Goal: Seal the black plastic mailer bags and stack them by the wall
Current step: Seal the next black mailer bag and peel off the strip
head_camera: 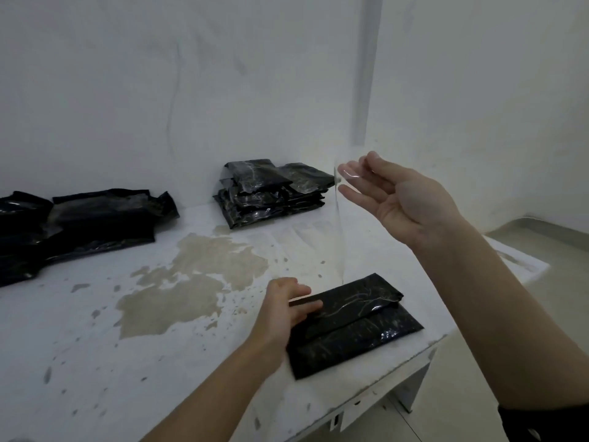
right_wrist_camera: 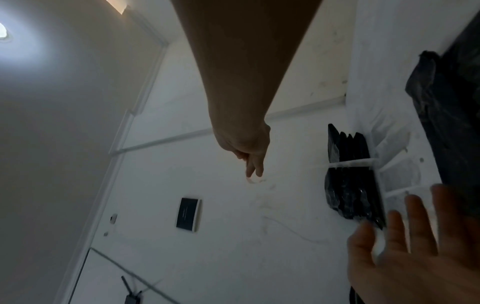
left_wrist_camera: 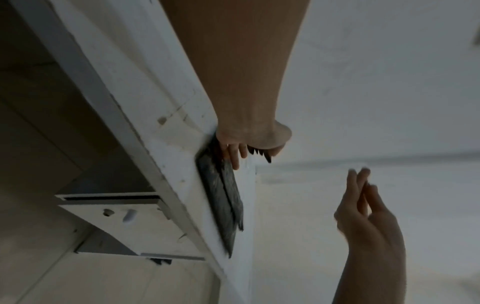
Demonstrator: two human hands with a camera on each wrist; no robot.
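Black mailer bag [head_camera: 357,323] lies flat nr the front right corner of the table [head_camera: 95,330], flap folded over its upper half; L hand [head_camera: 287,309] rests on the bag's left end, fingers fairly straight, pressing down w/o curling round it (left-wrist view shows fingertips [left_wrist_camera: 235,162] on the dark plastic [left_wrist_camera: 221,197]); R hand [head_camera: 392,193] is raised above the bag, palm turned inward, thumb and forefinger meeting on the top end of a clear strip [head_camera: 341,224] that hangs down to the bag's flap; strip is nearly see-through, so where exactly it joins the bag is hard to tell; remaining R fingers loosely extended.

Stack of black mailers [head_camera: 271,193] sits at the back edge, touching the wall [head_camera: 159,90], roughly mid-table; several layers, top ones slightly askew; same stack seen edge-on in right-wrist view [right_wrist_camera: 350,197]. Second heap of black bags [head_camera: 79,218] lies at the back left, looser and flatter, running off the picture's left edge.

Tabletop is white w/ a large patch of worn-off paint [head_camera: 191,282] at centre, tan beneath, plus small chips scattered round it; floor [head_camera: 541,237] visible past the right edge.
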